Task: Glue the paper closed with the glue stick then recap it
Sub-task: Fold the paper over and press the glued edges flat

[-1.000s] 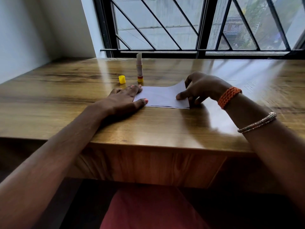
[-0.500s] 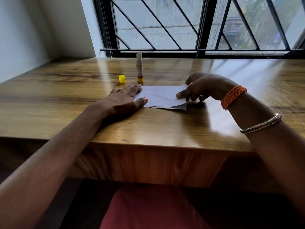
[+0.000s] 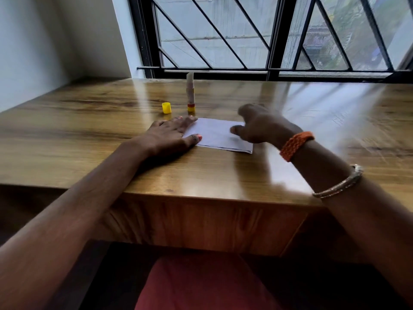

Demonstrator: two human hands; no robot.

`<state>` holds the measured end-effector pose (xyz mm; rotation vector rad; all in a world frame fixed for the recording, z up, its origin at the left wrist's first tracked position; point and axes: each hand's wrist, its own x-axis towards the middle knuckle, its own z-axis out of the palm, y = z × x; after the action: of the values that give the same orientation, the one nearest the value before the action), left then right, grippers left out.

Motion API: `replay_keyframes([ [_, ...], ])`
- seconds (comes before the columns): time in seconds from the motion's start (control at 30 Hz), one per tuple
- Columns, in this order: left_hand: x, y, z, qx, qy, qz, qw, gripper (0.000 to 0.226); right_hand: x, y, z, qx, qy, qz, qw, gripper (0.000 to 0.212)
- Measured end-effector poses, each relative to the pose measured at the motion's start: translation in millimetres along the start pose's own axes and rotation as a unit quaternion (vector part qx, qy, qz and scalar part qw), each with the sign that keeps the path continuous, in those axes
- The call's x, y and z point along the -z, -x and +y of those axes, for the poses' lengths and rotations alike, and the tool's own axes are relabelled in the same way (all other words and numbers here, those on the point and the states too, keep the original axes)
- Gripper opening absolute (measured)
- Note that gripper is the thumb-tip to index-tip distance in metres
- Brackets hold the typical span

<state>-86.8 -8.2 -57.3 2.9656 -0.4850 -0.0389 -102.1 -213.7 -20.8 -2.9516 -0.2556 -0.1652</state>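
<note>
Sitting mid-frame on the wooden table [image 3: 89, 139], the folded white paper [image 3: 218, 135] has the left hand [image 3: 169, 136] flat on its left edge w/ fingers stretched out and close together, holding nothing. Right hand [image 3: 262, 126] is blurred over the paper's right side, fingers loosely curled, can't tell if it's touching or pinching the sheet. Glue stick [image 3: 190, 92] stands upright and uncapped just above the paper, yellow cap [image 3: 166, 108] right beside it to the left.
</note>
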Motion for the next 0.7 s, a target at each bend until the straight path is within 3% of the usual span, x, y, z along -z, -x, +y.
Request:
replay_keyframes([
  [0.13,0,-5,-2,-0.001,-0.039,-0.008,0.999,0.056,-29,-10,-50,0.142,-0.021,-0.050,0.988,0.041],
  [0.2,-1,-8,-6,-0.008,-0.027,-0.017,0.999,0.053,-37,-15,-58,0.166,-0.030,-0.037,0.985,0.038],
  [0.37,-3,-15,-6,-0.002,-0.019,-0.008,1.000,0.052,-47,-22,-50,0.133,0.023,-0.058,0.989,0.055],
  [0.7,3,-11,-3,0.031,-0.082,-0.040,0.995,0.051,-43,-12,-39,0.074,0.066,-0.087,0.991,0.060],
])
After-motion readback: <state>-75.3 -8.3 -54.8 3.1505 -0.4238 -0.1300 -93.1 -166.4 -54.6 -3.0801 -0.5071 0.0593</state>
